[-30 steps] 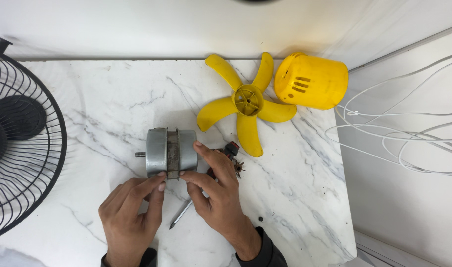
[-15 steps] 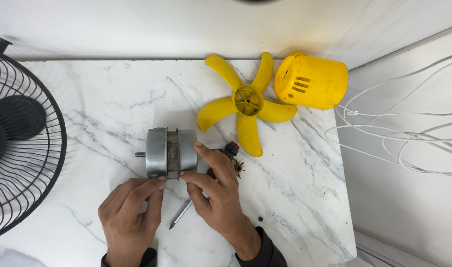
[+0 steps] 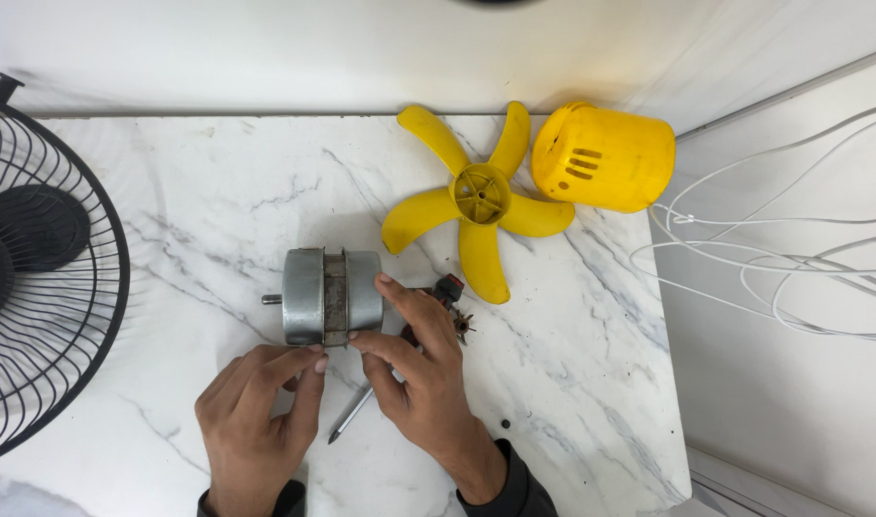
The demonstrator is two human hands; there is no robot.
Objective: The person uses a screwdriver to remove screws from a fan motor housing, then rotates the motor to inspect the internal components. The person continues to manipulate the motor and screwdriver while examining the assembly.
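1. The motor (image 3: 330, 297) lies on its side near the middle of the marble table (image 3: 170, 191), a grey metal cylinder with a darker band round its waist and a short shaft sticking out of its left end.
2. Your left hand (image 3: 256, 421) sits just below the motor. Its fingers are curled loosely, and the fingertips touch the motor's lower edge at the band; they hold nothing closed.
3. Your right hand (image 3: 423, 369) is at the motor's right end. The thumb and forefinger are spread, one tip on the top right corner and one on the lower edge, so they pinch the housing lightly between them.
4. A screwdriver (image 3: 352, 416) lies on the table under your right hand, its metal tip pointing down and left between your two hands.
5. A small red and black part (image 3: 449, 287) and a small toothed piece (image 3: 462, 325) lie just right of your right hand.
6. Further up and right lies the yellow fan blade (image 3: 481, 196), with the yellow housing (image 3: 605, 158) just beside it at the table's corner.
7. A black wire guard (image 3: 45, 258) hangs over the table's left edge.
8. White cables (image 3: 773, 258) loop over the surface to the right of the table.
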